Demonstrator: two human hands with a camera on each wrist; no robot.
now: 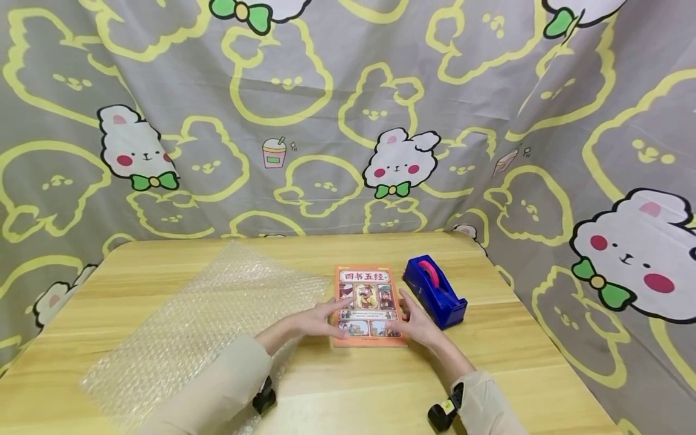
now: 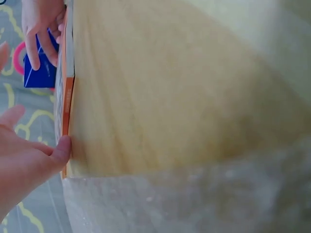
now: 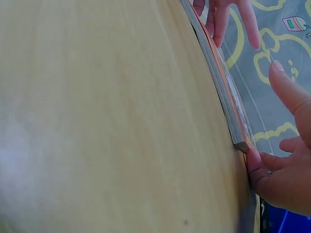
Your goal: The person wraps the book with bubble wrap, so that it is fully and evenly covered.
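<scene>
An orange-bordered book [image 1: 367, 297] with comic-style pictures and Chinese characters on its cover lies face up on the wooden table. My left hand [image 1: 318, 319] touches its left side, thumb and fingers spread apart. On the opposite side my right hand [image 1: 417, 323] is also spread, its fingertips at the book's right edge. In the right wrist view a fingertip of the right hand [image 3: 286, 162] meets a corner of the book [image 3: 226, 94]. The left wrist view shows one left-hand digit against the book's orange spine [image 2: 68, 104].
A sheet of clear bubble wrap [image 1: 217, 308] covers much of the table's left half, partly under the left forearm. Close to the right hand stands a blue tape dispenser [image 1: 443, 302] with a pink core. A patterned grey curtain [image 1: 326, 181] hangs behind the table [image 1: 489, 386].
</scene>
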